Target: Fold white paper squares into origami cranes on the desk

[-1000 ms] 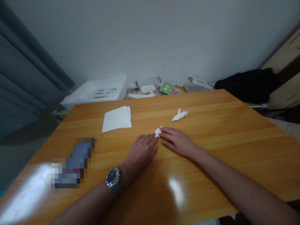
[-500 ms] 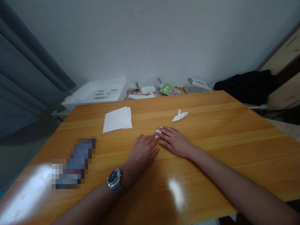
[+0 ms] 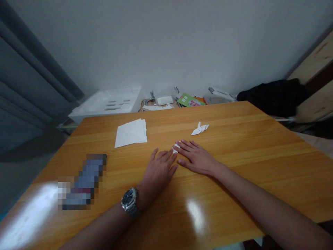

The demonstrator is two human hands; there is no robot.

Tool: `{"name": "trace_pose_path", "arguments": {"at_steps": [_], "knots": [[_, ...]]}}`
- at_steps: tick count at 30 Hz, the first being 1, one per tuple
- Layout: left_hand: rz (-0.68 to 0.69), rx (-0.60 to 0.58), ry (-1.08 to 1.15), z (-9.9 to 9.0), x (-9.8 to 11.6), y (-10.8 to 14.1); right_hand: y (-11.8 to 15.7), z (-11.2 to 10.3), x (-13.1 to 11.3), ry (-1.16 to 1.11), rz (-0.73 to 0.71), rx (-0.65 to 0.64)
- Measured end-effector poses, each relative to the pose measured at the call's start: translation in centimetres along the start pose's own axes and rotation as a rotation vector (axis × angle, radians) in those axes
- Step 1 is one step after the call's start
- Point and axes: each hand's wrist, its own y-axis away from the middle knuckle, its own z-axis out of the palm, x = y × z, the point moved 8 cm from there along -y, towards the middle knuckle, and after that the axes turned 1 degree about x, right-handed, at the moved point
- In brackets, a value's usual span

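Note:
My left hand (image 3: pixel 160 166) lies over the wooden table (image 3: pixel 234 139) with its fingers apart, the fingertips at the near left edge of a small folded white paper (image 3: pixel 176 148). From the right, my right hand (image 3: pixel 196 158) rests flat with spread fingers, its index and middle fingertips on that same paper. Most of the paper is hidden under the fingers. Just beyond my right hand stands a folded white paper bird (image 3: pixel 199 129). Farther left lies a small stack of white paper sheets (image 3: pixel 130 133).
A pixelated dark, flat object (image 3: pixel 85 180) lies on the table at left. Behind the far edge are a white plastic tray (image 3: pixel 109 100), a green booklet (image 3: pixel 191 100) and assorted small items. Black cloth (image 3: pixel 273 95) is at back right, a grey curtain (image 3: pixel 26 69) at left.
Both hands stay at the small paper with only tiny shifts of the fingers. My left wrist has moved slightly to the right. The bird and sheets remain in place.

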Motion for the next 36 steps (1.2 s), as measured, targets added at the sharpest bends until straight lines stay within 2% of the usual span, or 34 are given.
{"name": "trace_pose_path", "arguments": {"at_steps": [12,23,28,32,36], "knots": [[-0.022,-0.007,0.024,0.0,0.0,-0.2,-0.3,0.3,1.5,0.06,0.162,0.061],[-0.01,0.041,0.08,0.0,-0.5,-0.5,-0.3,0.5,1.8,0.042,0.17,0.073],[-0.003,0.064,0.091,-0.1,-1.0,-0.7,-0.2,0.1,1.8,-0.008,0.156,0.095],[0.017,0.053,0.122,0.1,-1.2,-0.8,-0.1,-1.1,1.3,-0.059,0.129,0.149],[0.034,0.05,0.161,0.3,-1.4,-0.8,0.2,-2.0,0.1,-0.143,-0.016,0.184]]}}
